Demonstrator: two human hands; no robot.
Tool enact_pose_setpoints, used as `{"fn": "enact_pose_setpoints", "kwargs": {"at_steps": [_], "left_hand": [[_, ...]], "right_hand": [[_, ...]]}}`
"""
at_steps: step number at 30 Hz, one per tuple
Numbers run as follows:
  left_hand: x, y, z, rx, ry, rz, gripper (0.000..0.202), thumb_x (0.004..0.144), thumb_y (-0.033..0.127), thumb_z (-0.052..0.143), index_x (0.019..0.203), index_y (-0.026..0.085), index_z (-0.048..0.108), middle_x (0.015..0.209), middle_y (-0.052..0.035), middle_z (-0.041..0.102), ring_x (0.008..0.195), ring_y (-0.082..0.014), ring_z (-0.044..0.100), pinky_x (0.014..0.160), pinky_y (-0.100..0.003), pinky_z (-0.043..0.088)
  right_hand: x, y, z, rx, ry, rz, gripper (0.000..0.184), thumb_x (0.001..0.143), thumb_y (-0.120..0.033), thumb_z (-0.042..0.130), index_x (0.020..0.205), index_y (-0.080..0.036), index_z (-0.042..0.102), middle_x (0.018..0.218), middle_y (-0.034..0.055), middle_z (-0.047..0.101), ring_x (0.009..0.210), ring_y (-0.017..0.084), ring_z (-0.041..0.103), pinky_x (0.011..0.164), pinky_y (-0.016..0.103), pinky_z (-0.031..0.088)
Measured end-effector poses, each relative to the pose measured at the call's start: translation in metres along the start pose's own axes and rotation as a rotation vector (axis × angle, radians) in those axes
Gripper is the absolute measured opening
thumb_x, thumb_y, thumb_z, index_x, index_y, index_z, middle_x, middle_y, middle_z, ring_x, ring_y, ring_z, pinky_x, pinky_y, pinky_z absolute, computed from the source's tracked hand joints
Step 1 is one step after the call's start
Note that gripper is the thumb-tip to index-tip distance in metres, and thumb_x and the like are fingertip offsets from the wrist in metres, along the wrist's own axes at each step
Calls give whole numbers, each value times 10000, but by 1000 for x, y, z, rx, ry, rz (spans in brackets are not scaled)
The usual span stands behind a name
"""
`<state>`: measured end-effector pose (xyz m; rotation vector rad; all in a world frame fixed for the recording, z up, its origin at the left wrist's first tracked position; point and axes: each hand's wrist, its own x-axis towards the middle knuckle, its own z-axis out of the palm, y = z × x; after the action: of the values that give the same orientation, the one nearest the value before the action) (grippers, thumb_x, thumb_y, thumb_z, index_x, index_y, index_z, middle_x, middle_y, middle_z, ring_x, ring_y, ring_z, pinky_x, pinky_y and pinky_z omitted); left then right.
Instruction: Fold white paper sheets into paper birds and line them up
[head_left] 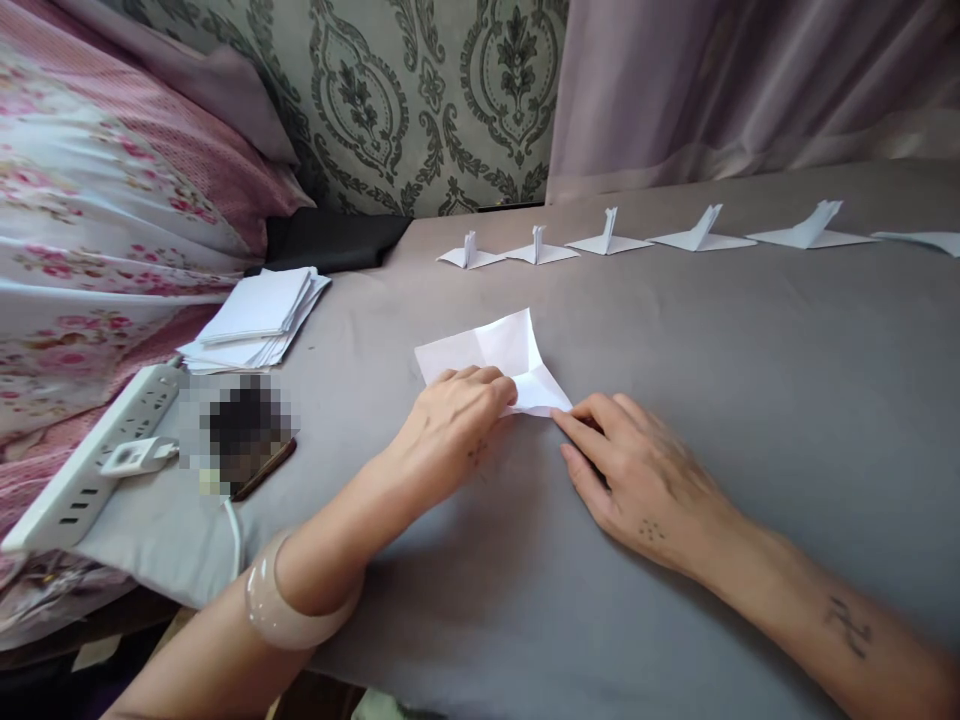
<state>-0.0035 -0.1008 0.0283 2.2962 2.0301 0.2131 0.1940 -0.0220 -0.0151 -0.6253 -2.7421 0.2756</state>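
A partly folded white paper sheet [499, 352] lies on the grey cloth surface [750, 350] in the middle. My left hand [450, 425] rests on its near edge, fingers curled and pressing the fold down. My right hand [637, 470] lies beside it, fingertips pinching the paper's near right corner. A pale bangle [289, 610] sits on my left forearm.
Several finished folded paper figures [607, 235] stand in a row at the far side. A stack of white sheets [259, 315] lies at the left. A white power strip [90, 455] with a plug and a phone [259, 470] lie at the left edge. Floral bedding [97, 220] is piled at the left.
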Motion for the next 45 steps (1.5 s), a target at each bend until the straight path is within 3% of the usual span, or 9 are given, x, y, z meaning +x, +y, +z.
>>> {"fn": "enact_pose_setpoints", "kwargs": {"at_steps": [8,14,16,19,22,26,30,36,45], "left_hand": [[-7,-20,-4,-196,122,45,209,955,266,460,986,188,652,1062,-69,682,935,-181,642,835,-285,463],[0,-33,-12,-347,-2,65,227,924,350,523,926,199,693,980,-37,716,913,-171,651,870,-287,480],[-2,-38,-12,-345,-32,53,202,920,308,521,998,215,682,993,-8,724,902,-156,657,1014,-355,418],[-9,-46,-13,-337,-43,51,351,883,111,427,1136,241,632,1056,34,718,876,-114,662,1185,-453,174],[-14,-53,-14,-371,-76,90,520,797,4,332,1163,241,616,1048,54,720,844,-84,661,1214,-438,82],[-15,-52,-7,-340,-65,95,443,825,55,393,1164,237,612,1041,47,712,832,-86,657,1212,-441,54],[-13,-41,3,-287,0,44,166,869,294,581,996,245,675,1034,24,700,977,-144,636,1166,-456,126],[-8,-37,8,-249,72,24,279,926,345,509,768,192,680,875,-4,701,838,-139,630,981,-372,324],[-6,-37,10,-290,46,-131,216,887,373,531,907,210,671,847,-12,691,828,-175,601,896,-348,413]], "right_hand": [[0,0,-1,-32,-15,-3,347,932,-257,418,1202,-159,614,967,89,583,890,215,514,775,366,445],[0,1,-3,-35,-25,-6,337,931,-261,426,1197,-177,616,972,84,584,892,212,515,781,365,441],[1,1,-3,-32,-23,-12,331,930,-256,429,1186,-173,622,972,84,584,897,211,515,786,365,442],[1,1,-3,-24,-23,-15,330,931,-254,427,1179,-163,624,971,84,582,899,209,513,790,364,443],[1,0,-4,-21,-31,-8,333,933,-255,423,1180,-159,624,969,83,582,893,207,513,790,362,439],[0,0,-3,-35,-32,-10,331,934,-255,420,1180,-168,623,967,79,581,887,205,511,782,359,432],[1,-1,-3,-57,-30,-16,341,936,-274,420,1201,-185,615,962,76,572,876,204,502,770,354,418],[6,-6,-3,-120,-55,-16,379,947,-343,404,1259,-231,588,935,69,552,838,199,471,736,342,386],[9,-17,-5,-220,-104,1,427,960,-431,371,1306,-262,555,947,70,541,844,212,467,704,348,344]]}}
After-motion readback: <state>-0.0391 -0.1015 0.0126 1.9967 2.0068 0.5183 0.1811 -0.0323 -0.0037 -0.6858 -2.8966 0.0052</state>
